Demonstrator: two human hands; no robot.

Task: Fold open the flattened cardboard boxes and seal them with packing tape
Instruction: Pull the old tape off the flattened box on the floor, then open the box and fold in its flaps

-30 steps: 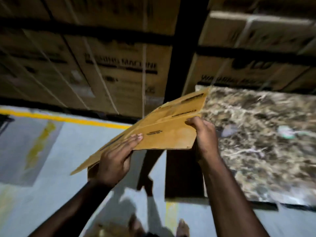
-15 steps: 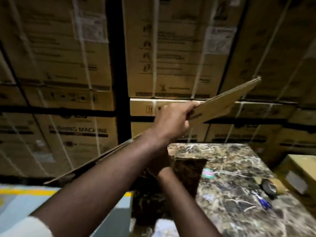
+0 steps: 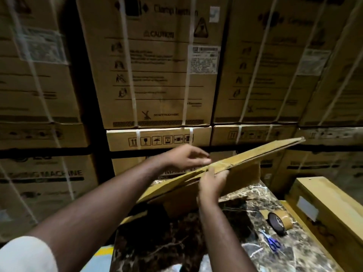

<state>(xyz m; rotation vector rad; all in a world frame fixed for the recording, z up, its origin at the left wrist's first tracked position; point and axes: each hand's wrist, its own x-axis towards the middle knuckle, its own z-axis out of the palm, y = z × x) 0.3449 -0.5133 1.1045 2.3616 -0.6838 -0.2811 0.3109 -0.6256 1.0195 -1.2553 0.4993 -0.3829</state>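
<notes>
flat cardboard box [image 3: 245,161] | tilted, mid-air | tape roll [image 3: 280,220] on table

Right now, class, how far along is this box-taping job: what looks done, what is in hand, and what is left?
Done: little; the cardboard box is still flat, held above the marble table. In hand: the right hand holds its near edge, while the left hand rests open on top, as if about to spread it. Left: opening it, folding flaps, sealing; the tape roll and scissors lie untouched on the table.
</notes>
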